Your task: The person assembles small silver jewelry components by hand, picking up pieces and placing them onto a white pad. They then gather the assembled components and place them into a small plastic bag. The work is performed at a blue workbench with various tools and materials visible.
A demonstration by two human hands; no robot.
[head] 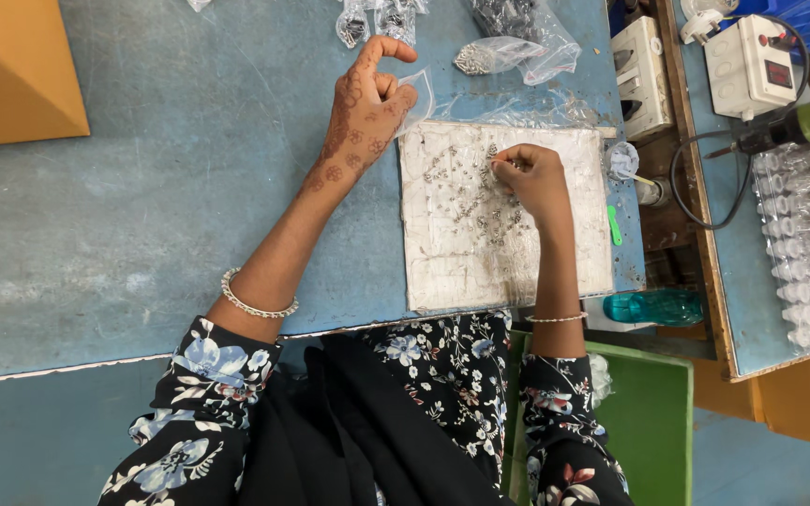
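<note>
My left hand [365, 105] pinches a small clear plastic bag [419, 94] just beside the white board [442, 253] on the blue table [142, 187]. My right hand [533, 178] rests on the board, fingertips pinched among the small metal parts [466, 201] scattered there. More clear bags of metal parts [508, 42] lie beyond the board.

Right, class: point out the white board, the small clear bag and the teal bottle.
White board [442, 253], head view, bare lower left part.
Small clear bag [421, 94], head view, middle.
Teal bottle [653, 306], head view, body.
</note>
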